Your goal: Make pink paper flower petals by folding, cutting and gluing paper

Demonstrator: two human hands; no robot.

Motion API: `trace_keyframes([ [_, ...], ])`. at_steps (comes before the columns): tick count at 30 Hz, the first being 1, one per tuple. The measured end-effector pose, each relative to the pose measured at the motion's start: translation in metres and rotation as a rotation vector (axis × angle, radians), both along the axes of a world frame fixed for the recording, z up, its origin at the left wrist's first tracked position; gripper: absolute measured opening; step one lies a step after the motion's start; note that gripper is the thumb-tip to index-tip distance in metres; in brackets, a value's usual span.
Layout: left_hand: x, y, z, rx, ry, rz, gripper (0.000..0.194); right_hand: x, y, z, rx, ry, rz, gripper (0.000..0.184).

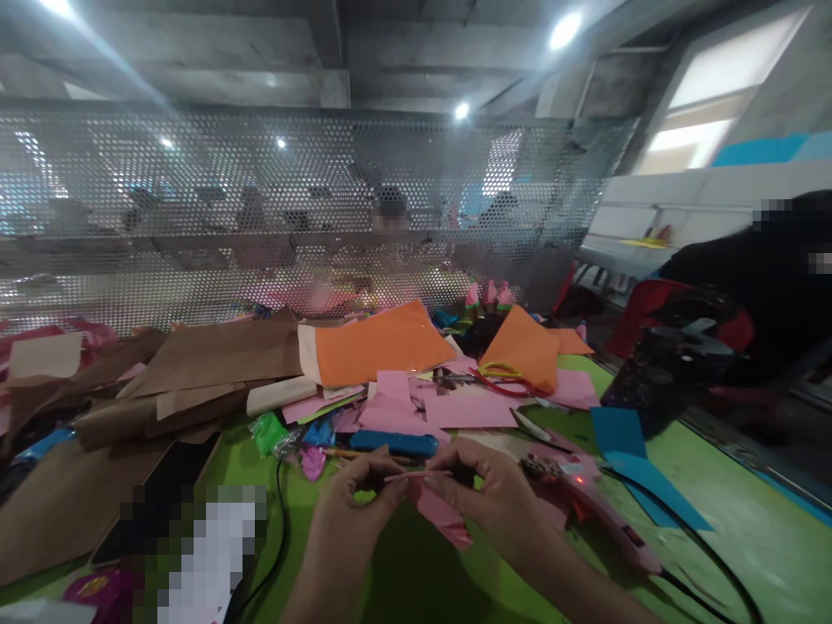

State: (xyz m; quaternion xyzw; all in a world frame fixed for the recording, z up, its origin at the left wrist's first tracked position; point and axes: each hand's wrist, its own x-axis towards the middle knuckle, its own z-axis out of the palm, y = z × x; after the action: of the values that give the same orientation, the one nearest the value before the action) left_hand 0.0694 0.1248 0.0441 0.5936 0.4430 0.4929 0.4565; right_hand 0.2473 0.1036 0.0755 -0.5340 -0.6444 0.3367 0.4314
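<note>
My left hand (367,498) and my right hand (477,490) meet low in the middle of the view, above the green table. Thumbs and fingers of both pinch the top edge of a small piece of pink paper (445,517). Its lower part hangs down between the hands, tilted to the right. Just beyond my fingers lie a blue box cutter (394,444) and a thin wooden stick (364,454). To the right of my right hand rests a pink hot glue gun (607,511) with a red light on and a black cord.
Sheets of orange (383,342), brown (217,355) and pink paper (471,409) pile up at the back. Red-handled scissors (510,381) lie among them. Blue paper (650,472) is at right, a dark phone-like slab (165,494) at left. A perforated metal screen (292,199) stands behind; a person sits at right.
</note>
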Motion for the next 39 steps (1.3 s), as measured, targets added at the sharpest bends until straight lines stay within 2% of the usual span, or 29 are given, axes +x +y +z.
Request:
trace_keyframes([
  [4, 0.0, 0.0, -0.001, 0.008, 0.002, -0.006, 0.011, 0.0, 0.0, -0.001, 0.005, 0.01, -0.008, 0.011],
  [12, -0.001, -0.002, 0.009, -0.012, -0.007, -0.011, 0.01, -0.001, 0.0, -0.001, -0.001, 0.035, -0.009, 0.014],
  [24, -0.003, 0.0, 0.007, 0.026, -0.013, -0.076, 0.008, -0.001, -0.001, 0.002, -0.011, 0.027, -0.012, 0.015],
  [29, -0.004, 0.001, 0.005, 0.023, 0.003, -0.078, 0.009, -0.001, -0.001, 0.001, -0.024, 0.04, -0.006, 0.014],
  [39, 0.001, -0.003, 0.011, 0.045, -0.007, -0.047, 0.008, -0.003, -0.001, 0.004, -0.007, 0.0, 0.005, 0.012],
])
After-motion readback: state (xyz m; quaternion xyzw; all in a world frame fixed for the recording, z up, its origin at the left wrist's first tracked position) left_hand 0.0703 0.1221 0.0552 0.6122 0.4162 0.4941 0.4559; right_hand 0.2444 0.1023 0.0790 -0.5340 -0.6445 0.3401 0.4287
